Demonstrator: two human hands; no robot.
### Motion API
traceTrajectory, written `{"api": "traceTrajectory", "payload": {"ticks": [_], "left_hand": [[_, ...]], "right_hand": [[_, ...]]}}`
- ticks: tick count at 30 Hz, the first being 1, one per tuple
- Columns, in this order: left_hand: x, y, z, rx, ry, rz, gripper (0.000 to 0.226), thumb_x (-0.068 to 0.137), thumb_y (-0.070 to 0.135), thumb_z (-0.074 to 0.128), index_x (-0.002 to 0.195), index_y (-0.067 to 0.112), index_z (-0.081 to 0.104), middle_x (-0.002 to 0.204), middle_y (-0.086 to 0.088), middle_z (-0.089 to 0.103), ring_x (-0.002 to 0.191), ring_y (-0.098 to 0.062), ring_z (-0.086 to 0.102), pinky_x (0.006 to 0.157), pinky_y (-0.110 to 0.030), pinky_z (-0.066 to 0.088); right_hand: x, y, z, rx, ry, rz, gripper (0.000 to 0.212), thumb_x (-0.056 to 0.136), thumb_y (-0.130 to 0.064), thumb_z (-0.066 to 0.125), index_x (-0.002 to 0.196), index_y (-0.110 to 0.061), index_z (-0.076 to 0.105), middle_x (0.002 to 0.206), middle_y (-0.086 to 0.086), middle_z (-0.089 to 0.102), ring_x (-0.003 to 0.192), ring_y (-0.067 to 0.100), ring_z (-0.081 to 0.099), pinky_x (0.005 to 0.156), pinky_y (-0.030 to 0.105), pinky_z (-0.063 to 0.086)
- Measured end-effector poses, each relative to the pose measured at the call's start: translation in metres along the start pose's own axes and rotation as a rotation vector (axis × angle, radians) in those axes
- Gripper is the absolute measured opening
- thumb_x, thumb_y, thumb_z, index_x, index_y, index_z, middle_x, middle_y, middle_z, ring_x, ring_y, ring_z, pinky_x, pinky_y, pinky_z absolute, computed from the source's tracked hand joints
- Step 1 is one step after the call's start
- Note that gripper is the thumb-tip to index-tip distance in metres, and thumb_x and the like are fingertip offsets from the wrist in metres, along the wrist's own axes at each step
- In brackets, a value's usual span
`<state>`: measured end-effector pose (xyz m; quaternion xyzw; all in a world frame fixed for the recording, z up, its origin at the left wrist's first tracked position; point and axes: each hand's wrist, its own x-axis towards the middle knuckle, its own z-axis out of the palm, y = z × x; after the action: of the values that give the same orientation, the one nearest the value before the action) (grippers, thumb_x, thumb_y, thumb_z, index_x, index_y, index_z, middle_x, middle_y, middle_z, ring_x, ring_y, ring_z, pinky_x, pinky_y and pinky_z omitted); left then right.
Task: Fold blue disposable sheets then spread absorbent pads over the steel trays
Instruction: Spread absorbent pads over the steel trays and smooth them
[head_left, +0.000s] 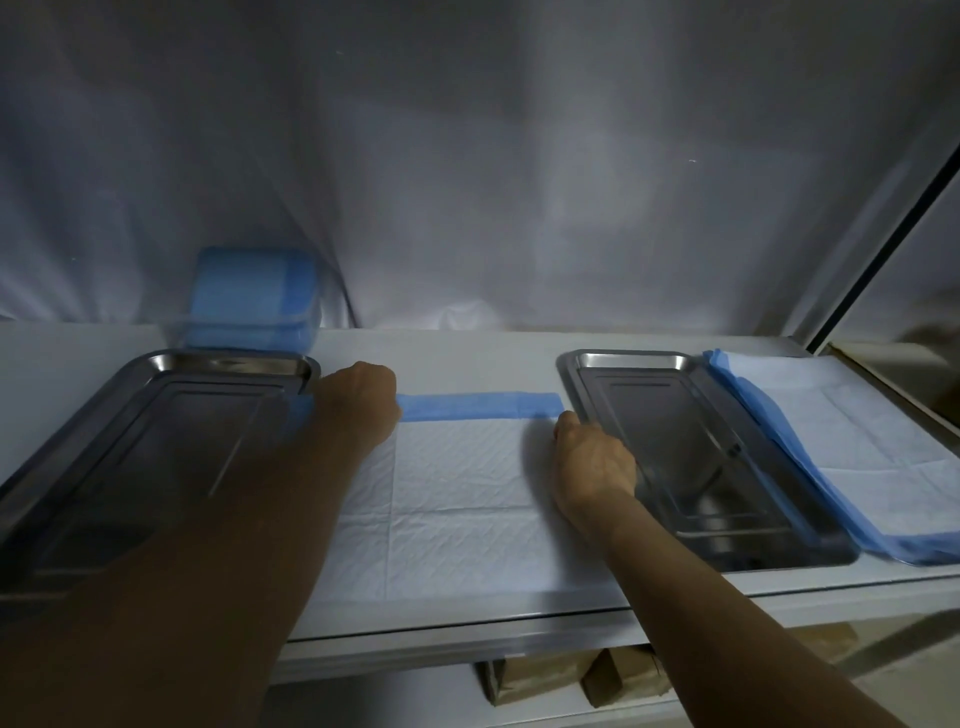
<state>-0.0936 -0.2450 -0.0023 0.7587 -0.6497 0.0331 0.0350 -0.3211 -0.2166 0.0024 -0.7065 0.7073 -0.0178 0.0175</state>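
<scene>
I have one absorbent pad (467, 493) lying flat on the white counter (457, 345) between the two steel trays, its white quilted face up and a blue border strip along its far edge. My left hand (363, 392) sits at the far left corner of that pad, just beside the corner of the left tray (156, 467); the fingers are curled under and out of sight, and they seem to be pinching the blue edge, though I cannot see the contact itself. My right hand (592, 457) is at the far right corner of the pad, right against the rim of the right tray (696, 457), with the fingers bent down onto the pad's corner; whether they pinch it or only press on it I cannot tell. Both forearms reach forward from the near edge of the counter, the left one crossing over the near right corner of the left tray.

Both trays show bare steel inside. To the right of the right tray, a stack of pads (857, 457) lies flat, blue edges showing down its left and near sides, touching the tray's rim. Behind the left tray a blue folded bundle (254, 296) stands upright in a clear holder against the white draped backdrop (519, 156). Below the counter's front edge are brown paper packages (571, 675).
</scene>
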Motion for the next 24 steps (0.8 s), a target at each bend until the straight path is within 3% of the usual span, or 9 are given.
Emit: {"api": "traceTrajectory", "payload": {"ticks": [4, 8, 11, 15, 17, 19, 22, 24], "left_hand": [[-0.029, 0.028, -0.017, 0.034, 0.151, 0.002, 0.027, 0.088, 0.027, 0.056, 0.112, 0.014, 0.053, 0.118, -0.007, 0.050, 0.111, -0.027, 0.047, 0.094, -0.041, 0.037], [-0.087, 0.073, -0.017, -0.171, -0.049, 0.129, 0.036, 0.097, 0.032, 0.042, 0.124, 0.011, 0.055, 0.136, -0.008, 0.046, 0.129, -0.027, 0.039, 0.107, -0.040, 0.029], [-0.117, 0.082, -0.004, -0.143, -0.232, 0.125, 0.053, 0.100, 0.039, 0.030, 0.146, 0.013, 0.029, 0.157, -0.005, 0.016, 0.146, -0.025, 0.007, 0.117, -0.049, 0.009], [-0.128, 0.071, 0.011, -0.184, -0.195, 0.121, 0.057, 0.098, 0.049, 0.019, 0.150, 0.028, 0.012, 0.160, 0.003, -0.002, 0.147, -0.025, -0.009, 0.115, -0.055, -0.004], [-0.131, 0.068, 0.013, -0.200, -0.188, 0.115, 0.056, 0.097, 0.051, 0.016, 0.150, 0.032, 0.009, 0.160, 0.006, -0.003, 0.147, -0.024, -0.011, 0.114, -0.056, -0.006], [-0.131, 0.070, 0.012, -0.192, -0.186, 0.115, 0.056, 0.098, 0.048, 0.017, 0.150, 0.031, 0.005, 0.160, 0.005, -0.004, 0.147, -0.025, -0.012, 0.115, -0.057, -0.006], [-0.134, 0.071, 0.009, -0.127, -0.218, 0.135, 0.067, 0.097, 0.048, 0.026, 0.150, 0.027, -0.008, 0.160, 0.000, -0.010, 0.146, -0.025, -0.017, 0.116, -0.056, -0.007], [-0.134, 0.069, 0.008, -0.114, -0.253, 0.129, 0.072, 0.096, 0.049, 0.031, 0.150, 0.024, -0.010, 0.158, -0.003, -0.018, 0.145, -0.025, -0.021, 0.117, -0.054, -0.008]], "right_hand": [[0.001, -0.002, 0.002, -0.014, -0.005, 0.006, 0.036, 0.098, -0.012, 0.039, 0.134, -0.012, 0.039, 0.124, 0.012, 0.054, 0.110, 0.029, 0.059, 0.085, 0.034, 0.049], [0.000, -0.003, 0.004, -0.027, 0.009, 0.010, 0.034, 0.099, -0.013, 0.037, 0.133, -0.012, 0.040, 0.124, 0.012, 0.054, 0.109, 0.029, 0.059, 0.085, 0.034, 0.049], [-0.003, -0.005, 0.004, -0.038, 0.006, 0.002, 0.037, 0.098, -0.015, 0.041, 0.135, -0.012, 0.038, 0.124, 0.012, 0.053, 0.110, 0.028, 0.059, 0.086, 0.034, 0.050], [-0.007, -0.008, -0.002, -0.077, -0.032, 0.027, 0.042, 0.097, -0.016, 0.045, 0.138, -0.012, 0.038, 0.129, 0.012, 0.044, 0.115, 0.028, 0.054, 0.090, 0.036, 0.048], [-0.013, -0.014, -0.009, -0.098, 0.058, -0.008, 0.039, 0.098, -0.021, 0.042, 0.137, -0.014, 0.043, 0.136, 0.011, 0.036, 0.125, 0.028, 0.042, 0.096, 0.037, 0.043], [-0.027, -0.024, -0.006, 0.092, 0.143, -0.181, 0.044, 0.097, -0.034, 0.037, 0.136, -0.018, 0.046, 0.142, 0.009, 0.034, 0.130, 0.028, 0.037, 0.101, 0.037, 0.038], [-0.063, -0.042, 0.011, 0.392, -0.051, -0.467, 0.064, 0.092, -0.049, 0.014, 0.147, -0.022, 0.032, 0.155, 0.003, 0.027, 0.144, 0.019, 0.021, 0.117, 0.037, 0.019], [-0.078, -0.040, 0.024, 0.395, -0.157, -0.469, 0.058, 0.099, -0.047, 0.008, 0.152, -0.024, 0.016, 0.159, -0.002, 0.014, 0.148, 0.013, 0.005, 0.120, 0.037, 0.004]]}}
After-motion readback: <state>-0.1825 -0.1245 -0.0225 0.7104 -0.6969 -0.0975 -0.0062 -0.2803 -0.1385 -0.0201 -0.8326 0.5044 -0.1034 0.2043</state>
